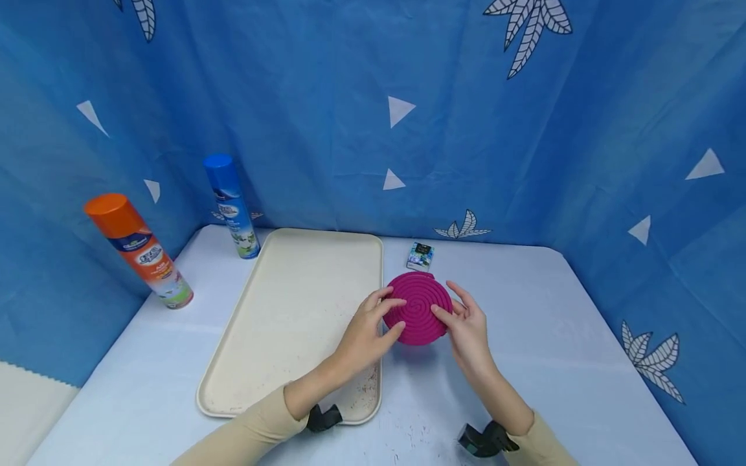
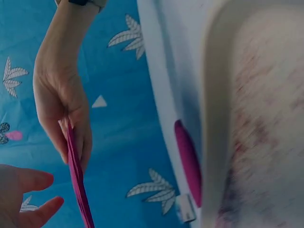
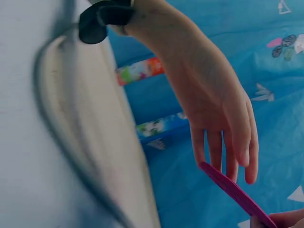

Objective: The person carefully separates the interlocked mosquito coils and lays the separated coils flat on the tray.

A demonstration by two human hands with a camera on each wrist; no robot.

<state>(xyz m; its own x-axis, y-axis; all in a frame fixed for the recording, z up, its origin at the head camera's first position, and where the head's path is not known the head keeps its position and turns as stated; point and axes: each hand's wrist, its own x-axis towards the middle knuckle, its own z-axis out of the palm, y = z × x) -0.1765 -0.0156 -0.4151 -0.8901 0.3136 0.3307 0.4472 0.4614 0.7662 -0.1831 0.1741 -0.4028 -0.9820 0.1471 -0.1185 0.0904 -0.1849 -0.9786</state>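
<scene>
A round magenta coaster [image 1: 417, 314] with a spiral pattern is held up over the table, near the tray's right edge. My right hand [image 1: 469, 338] pinches its right side between thumb and fingers. At the coaster's left side is my left hand [image 1: 362, 331], fingers spread and mostly straight, not gripping. The right wrist view shows the left hand [image 3: 213, 102] with its fingertips at the edge of the coaster [image 3: 232, 190], seen almost edge-on. Another magenta piece [image 2: 189, 164] lies on the table beside the tray in the left wrist view; the head view largely hides it.
A cream tray [image 1: 291, 323] lies left of the coaster, under my left forearm. A small printed box [image 1: 420, 256] sits behind the coaster. Orange-capped [image 1: 142, 252] and blue-capped [image 1: 232, 207] spray cans stand at the left. Blue curtain [image 1: 361, 129] surrounds the table.
</scene>
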